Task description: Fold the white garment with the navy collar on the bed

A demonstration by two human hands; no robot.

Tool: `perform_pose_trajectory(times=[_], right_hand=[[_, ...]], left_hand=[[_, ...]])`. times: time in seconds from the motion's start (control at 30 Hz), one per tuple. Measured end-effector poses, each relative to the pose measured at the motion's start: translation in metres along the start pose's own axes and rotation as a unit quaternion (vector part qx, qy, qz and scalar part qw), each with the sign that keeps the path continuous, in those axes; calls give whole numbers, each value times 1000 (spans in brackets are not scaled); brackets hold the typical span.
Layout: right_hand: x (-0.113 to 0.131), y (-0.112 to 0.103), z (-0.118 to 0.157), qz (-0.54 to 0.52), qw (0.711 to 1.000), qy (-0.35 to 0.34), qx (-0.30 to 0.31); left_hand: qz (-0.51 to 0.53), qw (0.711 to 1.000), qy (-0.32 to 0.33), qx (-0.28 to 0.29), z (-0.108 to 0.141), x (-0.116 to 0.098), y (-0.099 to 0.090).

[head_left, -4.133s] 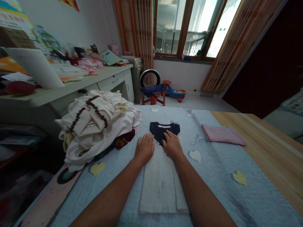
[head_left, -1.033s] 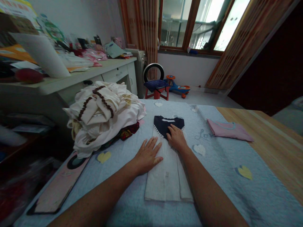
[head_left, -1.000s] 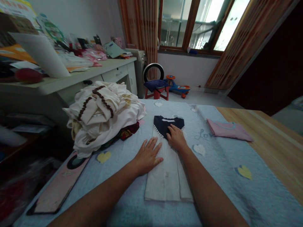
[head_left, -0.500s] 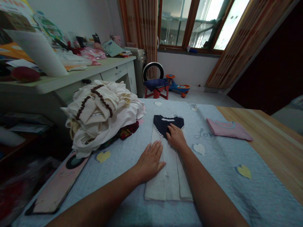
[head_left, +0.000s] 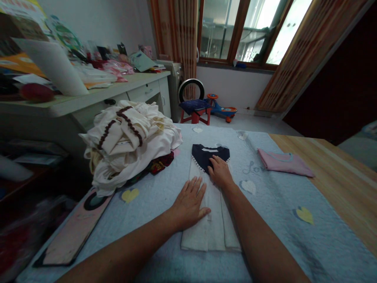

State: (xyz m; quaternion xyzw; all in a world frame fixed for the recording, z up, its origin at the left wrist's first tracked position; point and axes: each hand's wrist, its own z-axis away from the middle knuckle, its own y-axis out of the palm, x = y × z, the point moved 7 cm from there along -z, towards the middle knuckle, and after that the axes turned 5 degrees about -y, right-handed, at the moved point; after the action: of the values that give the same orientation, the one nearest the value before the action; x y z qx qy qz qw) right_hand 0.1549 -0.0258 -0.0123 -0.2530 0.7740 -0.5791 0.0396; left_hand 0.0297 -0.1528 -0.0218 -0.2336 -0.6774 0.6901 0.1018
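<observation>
White garment w/ navy top (head_left: 210, 232) | L hand (head_left: 190, 205) flat on white | R hand (head_left: 220, 171) on navy | grip: both open

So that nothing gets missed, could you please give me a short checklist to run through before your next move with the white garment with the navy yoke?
1. Left hand flat on the white garment: ok.
2. Right hand on the navy yoke: ok.
3. Hem lying flat on the quilted blue mat: ok.
4. Cream clothes pile apart from the garment: ok.
5. Folded pink top apart from the garment: ok.
6. Fabric smooth beneath both hands: cannot tell, hidden.
</observation>
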Motion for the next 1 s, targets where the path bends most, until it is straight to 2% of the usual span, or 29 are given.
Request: perform_pose_trajectory(times=[0.17, 0.37, 0.57, 0.67, 0.8, 0.9, 1.0], right_hand=[[10, -11, 0, -8, 998, -41, -50], [10, 0, -1, -6, 999, -50, -16], [3, 6, -3, -23, 999, -41, -27], [0, 8, -6, -27, 999, -38, -20], [-2, 3, -7, -48, 998, -39, 3], [6, -11, 2, -44, 997, -57, -15], [24, -19, 20, -33, 995, -87, -25]], left_hand=[[-1, 1000, 18, -16, 1, -3, 0], [-11, 999, 36, -29, 2, -8, 0], [17, 997, 58, -53, -4, -9, -16], [42, 996, 42, -74, -9, -2, -21], [21, 996, -1, -83, -14, 10, -18], [11, 997, -28, -70, -15, 17, -13], [16, 998, -27, -57, -15, 20, -12]])
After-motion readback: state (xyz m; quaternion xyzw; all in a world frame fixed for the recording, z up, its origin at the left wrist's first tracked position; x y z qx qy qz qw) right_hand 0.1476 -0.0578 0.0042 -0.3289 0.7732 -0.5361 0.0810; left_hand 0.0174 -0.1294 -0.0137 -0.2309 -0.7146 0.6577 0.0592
